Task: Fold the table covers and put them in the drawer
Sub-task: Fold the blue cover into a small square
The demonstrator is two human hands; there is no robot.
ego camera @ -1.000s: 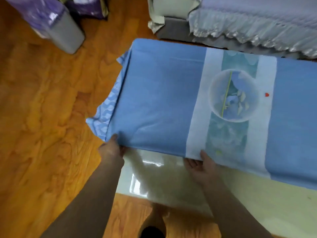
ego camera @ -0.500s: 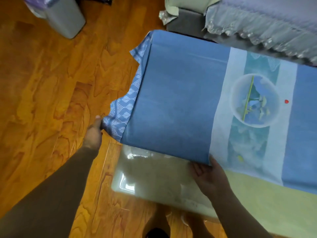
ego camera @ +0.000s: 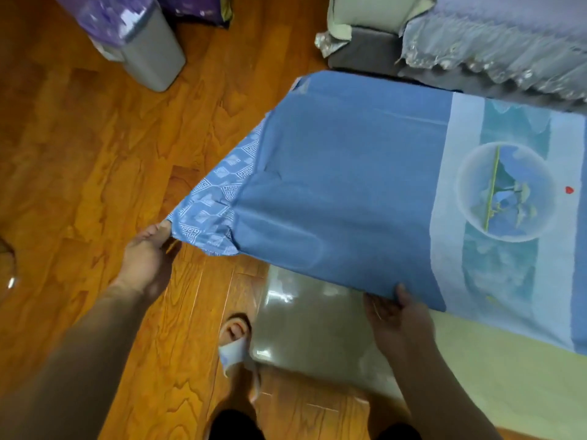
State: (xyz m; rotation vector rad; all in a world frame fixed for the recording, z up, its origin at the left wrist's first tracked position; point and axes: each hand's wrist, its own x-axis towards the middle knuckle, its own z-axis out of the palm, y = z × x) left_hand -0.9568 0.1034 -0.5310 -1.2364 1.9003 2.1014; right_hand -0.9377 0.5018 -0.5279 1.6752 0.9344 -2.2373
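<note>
A blue table cover [ego camera: 343,185] lies folded over on the glossy table [ego camera: 317,331], with a pale band and a round printed picture towards the right. Its patterned underside [ego camera: 212,208] sticks out at the left, beyond the table's edge. My left hand [ego camera: 149,252] pinches the tip of that patterned corner and holds it out over the floor. My right hand [ego camera: 397,312] grips the cover's near folded edge, thumb on top and fingers underneath. No drawer is in view.
Wooden floor [ego camera: 79,154] stretches to the left. A grey bin with a purple bag [ego camera: 139,42] stands at the top left. A sofa with a frilled grey cover [ego camera: 492,42] is behind the table. My foot in a slipper [ego camera: 235,341] is beside the table's corner.
My left hand left the near folded edge, went left and took the patterned corner, pulling it outward. My right hand kept its grip on the near edge. The view shifted left.
</note>
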